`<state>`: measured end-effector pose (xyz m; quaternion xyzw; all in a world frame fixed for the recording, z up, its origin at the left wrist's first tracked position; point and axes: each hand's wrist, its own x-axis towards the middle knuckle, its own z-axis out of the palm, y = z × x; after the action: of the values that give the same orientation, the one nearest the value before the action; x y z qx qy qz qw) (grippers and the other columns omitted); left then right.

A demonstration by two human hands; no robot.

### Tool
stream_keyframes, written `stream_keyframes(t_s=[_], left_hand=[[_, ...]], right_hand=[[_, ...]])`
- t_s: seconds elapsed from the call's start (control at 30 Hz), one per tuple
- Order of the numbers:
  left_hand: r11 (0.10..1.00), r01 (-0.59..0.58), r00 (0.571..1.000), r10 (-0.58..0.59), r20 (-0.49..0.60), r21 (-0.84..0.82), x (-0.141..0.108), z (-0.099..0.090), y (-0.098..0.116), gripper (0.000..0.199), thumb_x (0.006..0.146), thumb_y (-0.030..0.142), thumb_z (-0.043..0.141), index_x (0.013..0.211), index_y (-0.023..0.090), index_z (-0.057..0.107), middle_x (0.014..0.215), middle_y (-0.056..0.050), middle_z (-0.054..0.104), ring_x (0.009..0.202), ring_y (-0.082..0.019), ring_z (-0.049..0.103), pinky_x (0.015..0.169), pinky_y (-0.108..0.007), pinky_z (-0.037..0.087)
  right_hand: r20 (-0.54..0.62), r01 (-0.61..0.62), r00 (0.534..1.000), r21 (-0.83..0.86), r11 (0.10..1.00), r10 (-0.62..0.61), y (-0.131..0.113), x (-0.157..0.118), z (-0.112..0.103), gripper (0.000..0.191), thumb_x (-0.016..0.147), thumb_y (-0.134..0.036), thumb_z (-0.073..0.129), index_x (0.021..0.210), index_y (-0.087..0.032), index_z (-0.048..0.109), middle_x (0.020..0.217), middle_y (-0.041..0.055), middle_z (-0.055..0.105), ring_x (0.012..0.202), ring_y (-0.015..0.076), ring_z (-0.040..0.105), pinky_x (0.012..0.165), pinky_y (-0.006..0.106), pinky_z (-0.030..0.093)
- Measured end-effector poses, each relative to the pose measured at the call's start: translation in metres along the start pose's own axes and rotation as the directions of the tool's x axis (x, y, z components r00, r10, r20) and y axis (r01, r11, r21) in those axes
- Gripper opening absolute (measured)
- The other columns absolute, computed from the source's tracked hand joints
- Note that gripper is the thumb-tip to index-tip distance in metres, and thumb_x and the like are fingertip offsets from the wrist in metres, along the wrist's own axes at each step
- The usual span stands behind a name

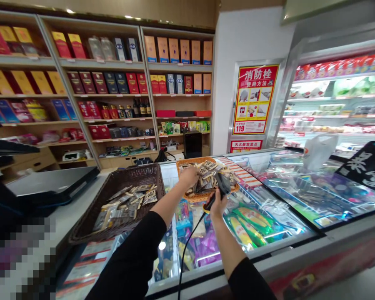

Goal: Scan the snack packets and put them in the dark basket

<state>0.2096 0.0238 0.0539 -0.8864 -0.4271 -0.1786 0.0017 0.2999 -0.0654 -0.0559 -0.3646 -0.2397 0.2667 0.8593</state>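
My left hand reaches into an orange woven basket heaped with small, clear-and-tan snack packets. Its fingers curl at a snack packet on top of the heap; the fingertips are partly hidden. A dark handheld barcode scanner with a yellow trim is gripped in my right hand, its head over the basket's right part. From the scanner's handle a black cord runs down toward me. To the left, a dark brown woven basket holds more of these packets.
Both baskets stand on a glass-topped chest freezer full of bright packages. A flat black-edged device sits on the left counter. A plastic bag and a black sign are at right. Shelves of boxes line the back wall.
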Motion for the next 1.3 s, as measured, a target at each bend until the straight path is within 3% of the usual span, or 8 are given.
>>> stream_keyframes(t_s=[0.13, 0.4, 0.6, 0.8, 0.97, 1.1, 1.2, 1.3], left_hand=[[0.990, 0.102, 0.986, -0.114, -0.123, -0.096, -0.035, -0.032, -0.055, 0.040, 0.085, 0.015, 0.045, 0.119, 0.020, 0.066, 0.124, -0.004, 0.064, 0.116, -0.020, 0.057, 0.102, -0.027, 0.039], [0.868, 0.476, 0.864, -0.491, 0.113, 0.138, -0.136, -0.044, -0.166, 0.028, 0.083, 0.027, 0.054, 0.099, 0.020, 0.075, 0.101, -0.009, 0.073, 0.100, -0.025, 0.065, 0.085, -0.027, 0.047], [0.942, 0.334, 0.930, -0.333, 0.155, 0.022, -0.146, -0.010, -0.162, 0.049, 0.082, 0.042, 0.058, 0.126, 0.021, 0.059, 0.123, -0.009, 0.064, 0.115, -0.025, 0.058, 0.097, -0.030, 0.043], [0.960, 0.196, 0.929, -0.247, 0.277, 0.201, -0.140, -0.003, -0.150, 0.072, 0.069, 0.020, 0.067, 0.138, 0.020, 0.045, 0.132, -0.017, 0.053, 0.111, -0.030, 0.059, 0.091, -0.036, 0.047], [0.945, 0.309, 0.943, -0.319, 0.093, 0.108, -0.143, -0.007, -0.155, 0.033, 0.085, 0.019, 0.051, 0.117, 0.019, 0.059, 0.110, -0.015, 0.066, 0.103, -0.027, 0.063, 0.086, -0.035, 0.048], [0.776, 0.488, 0.803, -0.579, -0.141, -0.400, -0.145, -0.012, -0.165, 0.023, 0.089, 0.028, 0.050, 0.105, 0.015, 0.061, 0.088, -0.010, 0.071, 0.077, -0.020, 0.068, 0.072, -0.029, 0.050], [0.532, 0.373, 0.683, -0.712, -0.162, -0.760, -0.147, -0.014, -0.173, 0.024, 0.077, 0.024, 0.066, 0.097, 0.012, 0.063, 0.079, -0.007, 0.071, 0.066, -0.017, 0.066, 0.062, -0.024, 0.050], [0.382, 0.244, 0.646, -0.750, -0.144, -0.891, -0.149, -0.015, -0.175, 0.030, 0.066, 0.029, 0.076, 0.088, 0.010, 0.068, 0.075, -0.006, 0.071, 0.067, -0.016, 0.065, 0.062, -0.023, 0.049]], right_hand=[[0.085, 0.008, 0.996, 0.005, 1.000, -0.009, -0.005, -0.014, 0.005, 0.042, 0.078, -0.054, 0.059, 0.096, -0.018, 0.051, 0.053, -0.0090, 0.049, 0.034, 0.0091, 0.044, 0.035, 0.022, 0.037], [0.384, -0.140, 0.912, -0.042, 0.989, 0.145, 0.006, -0.061, 0.054, 0.044, 0.076, -0.058, 0.060, 0.094, -0.017, 0.054, 0.050, -0.0078, 0.051, 0.030, 0.0101, 0.043, 0.032, 0.023, 0.034], [0.449, -0.182, 0.872, -0.068, 0.981, 0.193, 0.020, -0.094, 0.069, 0.042, 0.077, -0.058, 0.060, 0.089, -0.019, 0.053, 0.047, -0.0082, 0.049, 0.030, 0.0103, 0.042, 0.032, 0.024, 0.034], [0.476, -0.178, 0.856, -0.092, 0.980, 0.200, 0.024, -0.096, 0.058, 0.046, 0.078, -0.058, 0.060, 0.097, -0.017, 0.054, 0.051, -0.0079, 0.051, 0.031, 0.0097, 0.045, 0.032, 0.022, 0.036], [0.473, -0.177, 0.859, -0.082, 0.981, 0.194, 0.021, -0.097, 0.058, 0.043, 0.077, -0.056, 0.062, 0.093, -0.017, 0.054, 0.051, -0.0075, 0.051, 0.031, 0.0096, 0.045, 0.031, 0.022, 0.036], [0.483, -0.169, 0.853, -0.105, 0.980, 0.199, 0.018, -0.100, 0.058, 0.039, 0.079, -0.056, 0.060, 0.085, -0.018, 0.053, 0.048, -0.0072, 0.050, 0.031, 0.0098, 0.044, 0.031, 0.022, 0.035], [0.551, -0.117, 0.810, -0.182, 0.976, 0.199, 0.019, -0.098, 0.055, 0.037, 0.082, -0.054, 0.058, 0.073, -0.020, 0.050, 0.045, -0.0062, 0.049, 0.031, 0.0096, 0.044, 0.032, 0.022, 0.035], [0.651, -0.043, 0.728, -0.266, 0.963, 0.213, 0.018, -0.096, 0.052, 0.036, 0.083, -0.053, 0.057, 0.071, -0.019, 0.051, 0.043, -0.0061, 0.049, 0.030, 0.0096, 0.043, 0.033, 0.022, 0.035]])
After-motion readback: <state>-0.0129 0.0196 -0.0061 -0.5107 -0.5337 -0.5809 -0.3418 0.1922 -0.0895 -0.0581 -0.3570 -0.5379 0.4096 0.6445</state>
